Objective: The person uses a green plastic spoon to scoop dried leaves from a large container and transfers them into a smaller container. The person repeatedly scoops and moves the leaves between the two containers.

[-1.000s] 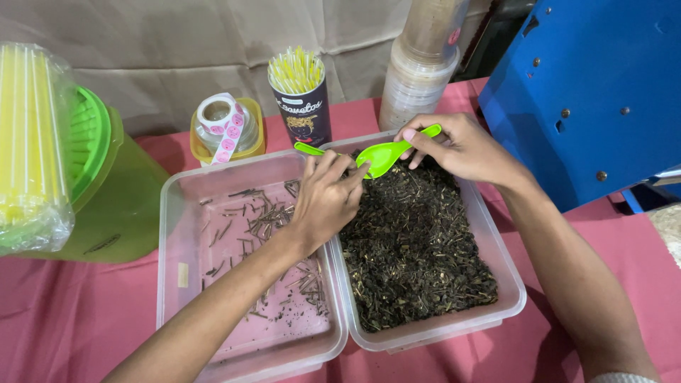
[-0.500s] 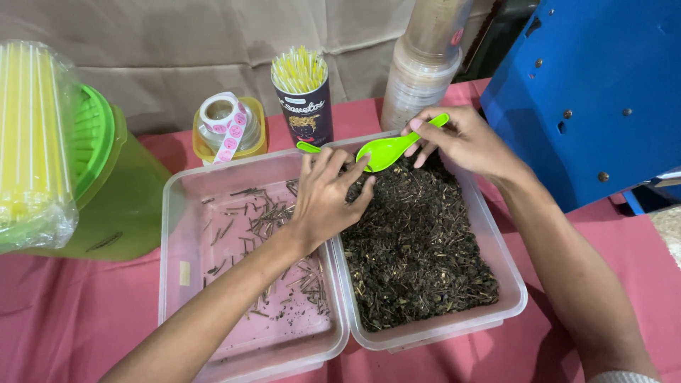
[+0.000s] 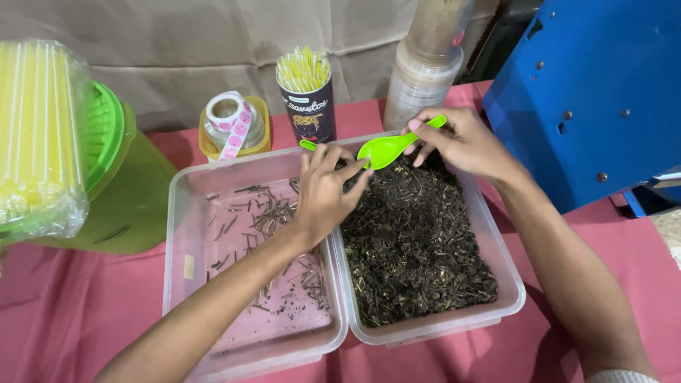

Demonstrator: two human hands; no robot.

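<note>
Lying almost level above the far end of the right-hand tub, the green plastic scoop [image 3: 389, 147] is the thing both your hands meet at; its long axis runs from lower left to upper right, bowl toward your left, handle tip toward your right and slightly away from you; your right hand [image 3: 461, 142] closes on the handle end, thumb and fingers pinched round it; your left hand [image 3: 325, 191] sits just beside the bowl, fingers loosely curled and fingertips at the bowl's near-left edge, and whether they touch it or pinch a bit of leaf cannot be told; so the scoop lies between the two hands, the right one holding it, the left one merely nearest its bowl.

Below the scoop, the clear right tub [image 3: 507, 294] is filled with dark dried leaf and twig pieces [image 3: 415, 241]; touching its left wall, a second clear tub [image 3: 177, 284] holds only scattered thin stems [image 3: 273, 220]; your left forearm crosses over this tub.

Farther out, a second green scoop handle [image 3: 308, 145] shows behind your left hand; a dark cup of yellow straws [image 3: 306, 99], a roll of pink stickers [image 3: 228, 122], a green jug [image 3: 131, 191], a wrapped bundle of yellow straws [image 3: 35, 135] and a blue metal panel [image 3: 603, 92] stand round the pink cloth [image 3: 71, 319].
</note>
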